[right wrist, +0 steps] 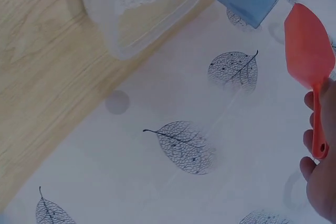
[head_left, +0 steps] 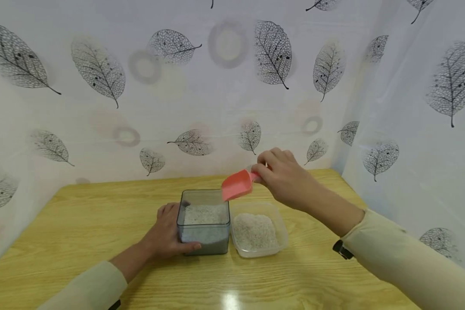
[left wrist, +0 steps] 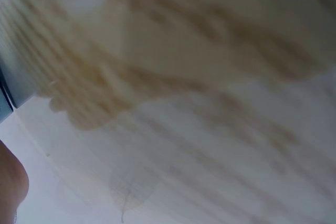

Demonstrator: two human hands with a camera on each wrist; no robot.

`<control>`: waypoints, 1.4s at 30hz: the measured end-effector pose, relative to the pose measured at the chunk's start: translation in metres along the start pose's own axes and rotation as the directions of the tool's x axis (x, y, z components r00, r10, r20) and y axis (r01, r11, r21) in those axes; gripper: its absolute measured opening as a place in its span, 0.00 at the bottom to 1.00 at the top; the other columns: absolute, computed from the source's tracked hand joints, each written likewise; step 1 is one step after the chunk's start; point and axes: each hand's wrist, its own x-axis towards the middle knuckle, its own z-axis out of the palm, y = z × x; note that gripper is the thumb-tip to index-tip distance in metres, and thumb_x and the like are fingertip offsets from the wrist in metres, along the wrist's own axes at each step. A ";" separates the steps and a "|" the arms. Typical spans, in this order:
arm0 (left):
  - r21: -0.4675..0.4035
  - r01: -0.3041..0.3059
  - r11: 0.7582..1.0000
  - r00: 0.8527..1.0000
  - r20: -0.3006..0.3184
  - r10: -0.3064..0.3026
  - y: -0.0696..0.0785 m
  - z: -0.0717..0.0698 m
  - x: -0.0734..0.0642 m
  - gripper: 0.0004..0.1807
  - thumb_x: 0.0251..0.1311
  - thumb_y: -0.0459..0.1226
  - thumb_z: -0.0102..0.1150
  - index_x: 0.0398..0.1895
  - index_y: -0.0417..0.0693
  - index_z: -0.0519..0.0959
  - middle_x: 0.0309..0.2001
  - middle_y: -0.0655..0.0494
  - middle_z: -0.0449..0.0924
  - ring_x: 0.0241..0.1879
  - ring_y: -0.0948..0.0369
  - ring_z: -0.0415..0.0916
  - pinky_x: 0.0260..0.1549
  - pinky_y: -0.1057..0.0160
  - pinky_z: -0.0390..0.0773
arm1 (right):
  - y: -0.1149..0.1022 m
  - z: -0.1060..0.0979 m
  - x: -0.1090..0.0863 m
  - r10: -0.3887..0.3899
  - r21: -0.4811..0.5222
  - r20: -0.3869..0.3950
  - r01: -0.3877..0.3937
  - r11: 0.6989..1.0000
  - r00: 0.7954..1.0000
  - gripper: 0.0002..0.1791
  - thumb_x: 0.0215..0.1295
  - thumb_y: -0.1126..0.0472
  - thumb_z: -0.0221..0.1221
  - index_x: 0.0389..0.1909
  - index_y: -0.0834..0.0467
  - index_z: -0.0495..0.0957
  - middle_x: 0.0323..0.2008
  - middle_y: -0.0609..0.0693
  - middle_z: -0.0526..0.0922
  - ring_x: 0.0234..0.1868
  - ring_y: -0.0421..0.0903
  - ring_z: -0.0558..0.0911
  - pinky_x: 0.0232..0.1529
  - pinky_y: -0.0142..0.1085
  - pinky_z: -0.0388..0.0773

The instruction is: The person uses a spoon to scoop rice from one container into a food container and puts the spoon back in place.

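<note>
My right hand [head_left: 284, 178] grips the handle of a small red-pink scoop [head_left: 236, 185], held up above the right rim of a grey see-through square container [head_left: 209, 239]. The scoop's mouth tips down to the left, and no grains show in it. In the right wrist view the red scoop [right wrist: 310, 45] appears from its smooth side, its handle along the fingers. White, rice-like grains [head_left: 205, 214] lie inside the grey container. My left hand [head_left: 166, 237] holds that container by its left side, thumb across the front wall. In the left wrist view little of this hand shows.
Close against the grey container's right side stands a clear plastic tub [head_left: 280, 245] with a mound of similar grains [head_left: 255, 230]. Both stand on a wood-grain table [head_left: 112, 215]. A white leaf-printed curtain [head_left: 217, 94] hangs behind the table and along its right side.
</note>
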 end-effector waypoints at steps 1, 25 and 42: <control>-0.002 0.001 1.000 1.000 0.000 -0.001 0.000 -0.001 0.000 0.59 0.41 0.66 0.70 0.68 0.38 0.59 0.58 0.46 0.71 0.61 0.47 0.63 0.65 0.44 0.52 | -0.002 -0.001 0.005 -0.009 -0.017 0.012 0.010 1.000 1.000 0.16 0.76 0.50 0.49 0.43 0.58 0.78 0.40 0.52 0.72 0.41 0.51 0.70 0.42 0.44 0.65; -0.037 0.026 0.999 1.000 0.005 -0.026 -0.001 0.002 -0.002 0.59 0.40 0.66 0.72 0.69 0.40 0.59 0.59 0.48 0.71 0.61 0.48 0.62 0.65 0.44 0.51 | -0.078 0.019 0.088 -0.192 -0.395 0.443 0.383 0.835 0.876 0.11 0.66 0.56 0.60 0.22 0.43 0.79 0.33 0.40 0.78 0.44 0.45 0.65 0.49 0.37 0.60; -0.005 -0.002 1.000 1.000 -0.011 0.002 0.000 0.001 -0.001 0.60 0.41 0.67 0.70 0.69 0.38 0.59 0.59 0.45 0.70 0.61 0.47 0.63 0.65 0.43 0.52 | -0.084 0.028 0.078 -0.126 -0.264 0.566 0.323 0.909 0.815 0.08 0.67 0.56 0.59 0.28 0.45 0.84 0.33 0.41 0.84 0.34 0.40 0.78 0.31 0.32 0.75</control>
